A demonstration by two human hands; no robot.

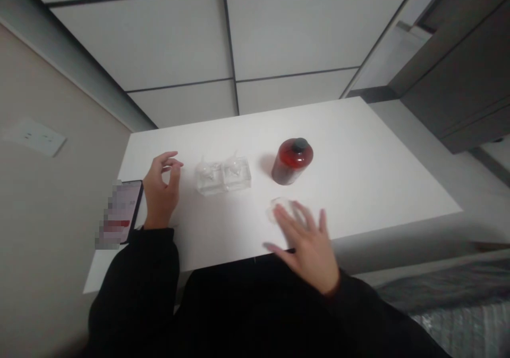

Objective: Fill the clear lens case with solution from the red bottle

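My right hand (306, 238) is spread over the near part of the table, its fingertips at a small clear round piece (282, 207) that they partly cover. Whether they touch it or hover just above, I cannot tell. To the left of two clear square glass containers (223, 180), my left hand (162, 185) rests with fingers loosely curved and thumb apart, holding nothing. Each container has a clear pointed piece at its top. Beyond my right hand stands a red-brown bottle (292, 161) with a black cap, upright.
A phone (121, 212) lies at the table's left edge, beside my left wrist. The white table (358, 161) reaches to pale panelled doors (287, 34) at the back. A wall with a socket plate (37, 136) is on the left, and a dark cabinet (458, 66) stands on the right.
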